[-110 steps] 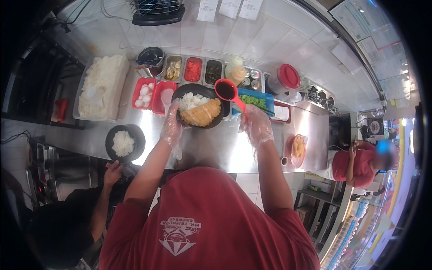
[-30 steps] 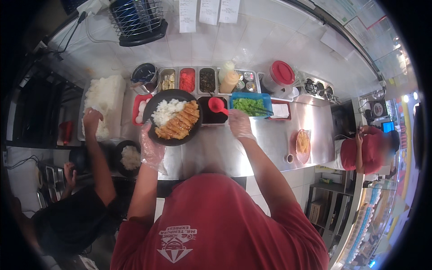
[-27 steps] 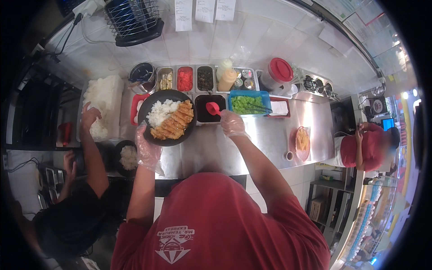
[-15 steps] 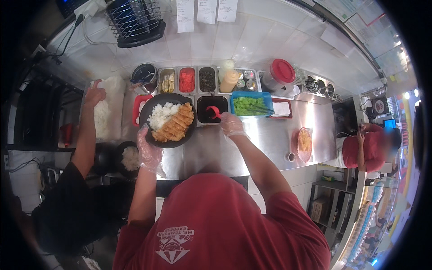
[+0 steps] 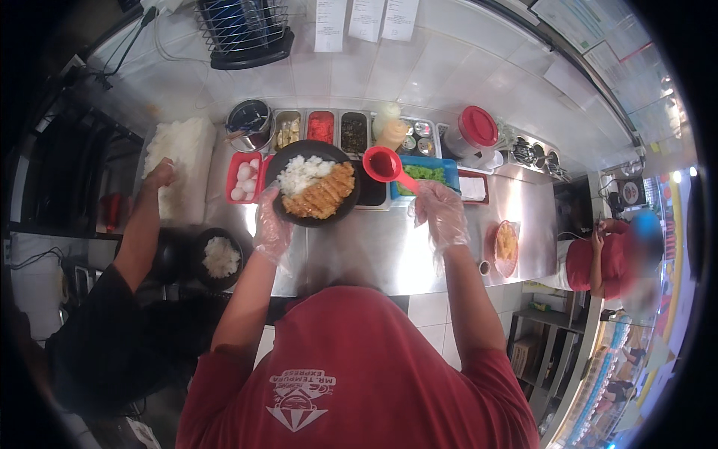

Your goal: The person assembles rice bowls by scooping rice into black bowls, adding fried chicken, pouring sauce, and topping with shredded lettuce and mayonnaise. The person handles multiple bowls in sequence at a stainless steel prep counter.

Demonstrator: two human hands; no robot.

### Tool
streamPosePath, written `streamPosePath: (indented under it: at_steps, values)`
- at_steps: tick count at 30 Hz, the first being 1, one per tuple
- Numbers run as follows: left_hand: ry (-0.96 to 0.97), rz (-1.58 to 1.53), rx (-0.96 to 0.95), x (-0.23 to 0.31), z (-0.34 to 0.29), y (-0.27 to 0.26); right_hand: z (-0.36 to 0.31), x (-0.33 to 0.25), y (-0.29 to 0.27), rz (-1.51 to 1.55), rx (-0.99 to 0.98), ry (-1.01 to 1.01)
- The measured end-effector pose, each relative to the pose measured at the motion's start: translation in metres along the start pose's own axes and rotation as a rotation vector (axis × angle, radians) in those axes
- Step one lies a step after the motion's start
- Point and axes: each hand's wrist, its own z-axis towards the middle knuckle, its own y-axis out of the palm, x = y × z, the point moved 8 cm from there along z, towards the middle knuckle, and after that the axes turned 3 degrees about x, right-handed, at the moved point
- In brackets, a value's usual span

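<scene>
In a clear plastic glove, my left hand [image 5: 273,224] grips the near left rim of a black bowl [image 5: 314,218]. White rice [image 5: 301,173] fills one side of it, and a sliced, breaded golden cutlet [image 5: 321,194] covers the other. My right hand [image 5: 441,213], also gloved, is closed round the handle of a red ladle [image 5: 383,165]. Dark sauce [image 5: 380,162] shows in the ladle's cup, which is held up beside the bowl's right edge. Partly hidden behind the bowl is the dark sauce container [image 5: 372,193].
Behind stand pans of red topping [image 5: 321,126] and dark flakes [image 5: 353,132], plus a sauce bottle [image 5: 392,135]. Eggs sit in a red basket [image 5: 234,196]; greens lie in a blue tray [image 5: 451,176]. At left, a co-worker's hand [image 5: 159,173] reaches into a rice tub [image 5: 203,179].
My right hand has lifted the ladle out of the sauce container and brought it up and right, now with sauce in it. The bowl has shifted right, uncovering the eggs.
</scene>
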Motion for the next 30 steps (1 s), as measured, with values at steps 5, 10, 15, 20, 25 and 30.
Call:
streamPosePath:
  at_steps: [5, 10, 15, 20, 25, 30]
  values:
    - [-0.018, -0.045, 0.021, -0.007, 0.002, 0.021, -0.035, -0.037, 0.036, -0.116, -0.154, -0.067]
    - [-0.013, -0.035, 0.014, -0.005, -0.004, 0.03, -0.048, -0.039, 0.066, -0.27, -0.229, -0.122]
    - [-0.065, -0.041, 0.001, -0.003, -0.009, 0.028, -0.053, -0.051, 0.089, -0.356, -0.279, -0.291]
    - [-0.037, -0.065, 0.011, -0.003, -0.01, 0.02, -0.046, -0.058, 0.09, -0.408, -0.253, -0.29]
    - [-0.035, -0.065, 0.075, 0.0, -0.012, 0.015, -0.029, -0.06, 0.063, -0.445, -0.166, -0.456]
    - [-0.026, -0.045, 0.024, 0.002, -0.01, 0.015, -0.01, -0.061, 0.044, -0.485, -0.112, -0.377]
